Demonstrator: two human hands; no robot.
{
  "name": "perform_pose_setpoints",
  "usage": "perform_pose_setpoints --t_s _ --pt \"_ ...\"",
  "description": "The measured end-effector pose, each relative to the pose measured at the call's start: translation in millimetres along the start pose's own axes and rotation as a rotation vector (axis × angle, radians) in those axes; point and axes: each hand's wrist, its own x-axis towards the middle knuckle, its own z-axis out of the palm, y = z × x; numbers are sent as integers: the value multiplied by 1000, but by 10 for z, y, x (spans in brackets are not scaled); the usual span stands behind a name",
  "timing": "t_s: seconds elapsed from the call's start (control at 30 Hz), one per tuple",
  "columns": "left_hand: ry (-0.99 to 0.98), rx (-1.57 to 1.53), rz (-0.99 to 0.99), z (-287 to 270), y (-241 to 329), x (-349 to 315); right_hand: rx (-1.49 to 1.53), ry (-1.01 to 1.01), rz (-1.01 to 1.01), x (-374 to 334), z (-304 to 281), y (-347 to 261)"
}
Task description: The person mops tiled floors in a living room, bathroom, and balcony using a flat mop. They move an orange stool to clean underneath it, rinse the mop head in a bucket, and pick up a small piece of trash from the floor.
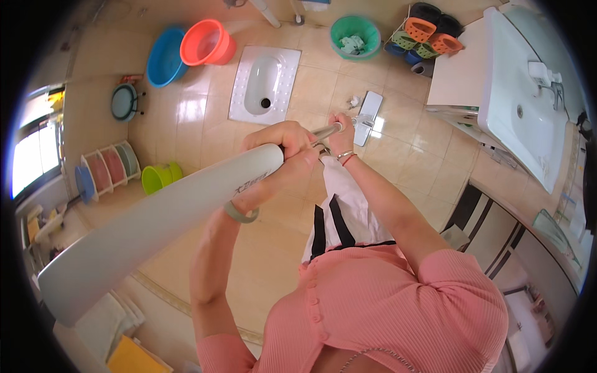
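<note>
Both my hands grip a flat mop, whose thick light-grey handle point(155, 230) slants up toward the lower left, close to the camera. My left hand point(283, 146), with a grey-green band at the wrist, is closed around the pole where the thick grip ends. Further down the shaft, my right hand point(341, 133) is wrapped round it, with a bracelet and a red string at the wrist. The narrow rectangular mop head point(370, 112) rests on the tiled floor just beyond my right hand. Beside it lies a small whitish object point(354, 101) that I cannot make out.
A squat toilet point(264, 84) is set in the floor ahead. Blue point(166, 57) and orange-red basins point(208, 42) stand at its left, a green basin point(355, 37) with cloth at its right. A shoe rack point(423, 37), washbasin point(522, 105), lime bucket point(160, 178) and basin rack point(109, 171) line the sides.
</note>
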Motion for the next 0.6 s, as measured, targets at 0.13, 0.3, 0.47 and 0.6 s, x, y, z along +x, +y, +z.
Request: perform_pose_setpoints --t_s 0.13,0.3,0.47,0.6 --pt "180 -44 -7 -252 -139 -21 -11 -107 -45 82 149 -130" --pt "153 -48 56 -573 -266 -17 -211 -329 -73 209 223 -137" --pt "-16 -115 163 -512 -231 77 -226 -390 -19 206 -103 -214" --pt "22 -209 154 -310 -360 238 -253 -334 -7 311 -385 -31"
